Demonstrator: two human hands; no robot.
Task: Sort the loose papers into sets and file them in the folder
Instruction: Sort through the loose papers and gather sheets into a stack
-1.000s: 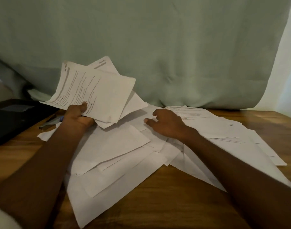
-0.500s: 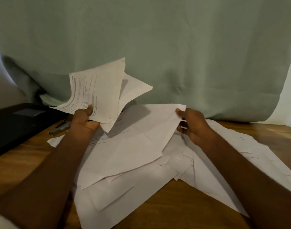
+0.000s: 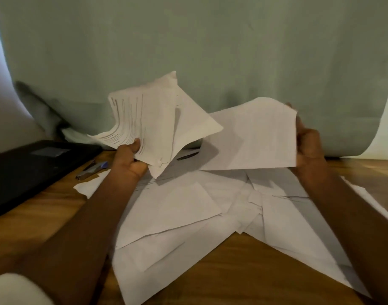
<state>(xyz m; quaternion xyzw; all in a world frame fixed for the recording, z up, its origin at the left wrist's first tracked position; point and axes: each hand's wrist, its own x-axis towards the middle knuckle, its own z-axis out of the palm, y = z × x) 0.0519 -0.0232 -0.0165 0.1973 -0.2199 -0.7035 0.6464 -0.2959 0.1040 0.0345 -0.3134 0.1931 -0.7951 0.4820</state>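
Note:
My left hand (image 3: 131, 158) grips a small stack of printed sheets (image 3: 149, 122) by its lower edge, held up above the table with the text side facing me. My right hand (image 3: 309, 146) pinches the right edge of a single white sheet (image 3: 252, 137), lifted off the heap with its blank back toward me. Under both hands a messy heap of loose papers (image 3: 188, 212) is spread over the wooden table (image 3: 243, 276). A black folder (image 3: 28, 166) lies closed at the left edge of the table.
A stapler with a blue end (image 3: 93, 169) lies between the folder and the papers. A pen (image 3: 187, 155) peeks out behind the heap. A green curtain (image 3: 210, 51) hangs right behind the table.
My right hand went from resting on the heap to pinching one sheet and lifting it up to the right. The left hand's stack rose slightly and tilted.

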